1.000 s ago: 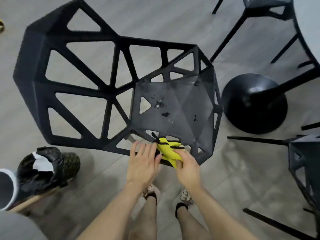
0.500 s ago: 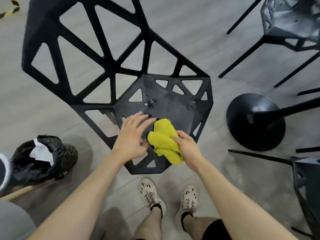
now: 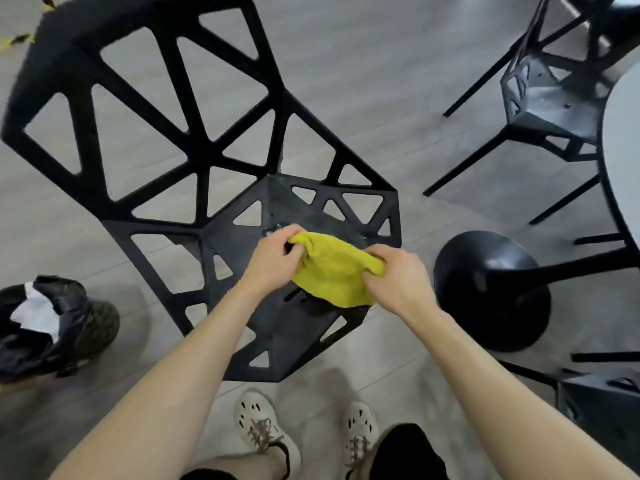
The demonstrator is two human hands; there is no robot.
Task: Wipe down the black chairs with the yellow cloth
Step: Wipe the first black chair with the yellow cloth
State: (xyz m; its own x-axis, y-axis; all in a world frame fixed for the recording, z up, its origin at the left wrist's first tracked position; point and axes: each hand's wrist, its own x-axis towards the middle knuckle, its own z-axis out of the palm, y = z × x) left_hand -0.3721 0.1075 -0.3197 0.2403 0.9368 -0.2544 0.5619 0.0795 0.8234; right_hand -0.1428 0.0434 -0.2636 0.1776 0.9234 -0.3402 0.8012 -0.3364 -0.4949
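Fuzzy cloth (image 3: 334, 270) — matt chair (image 3: 277, 202)

A pale grey wood-plank floor (image 3: 346, 81) fills the view, with a strip of yellow-and-black striped tape (image 3: 20, 38) lying on it at the top left corner. At the left edge stands a dark olive mesh bin lined with a crumpled black plastic bag (image 3: 69, 327), a piece of white paper (image 3: 33, 311) inside it. On the right, a round black metal pedestal base (image 3: 491, 292) rests on the floor, its column running up towards a light grey round tabletop (image 3: 623, 161) cut off by the right edge.
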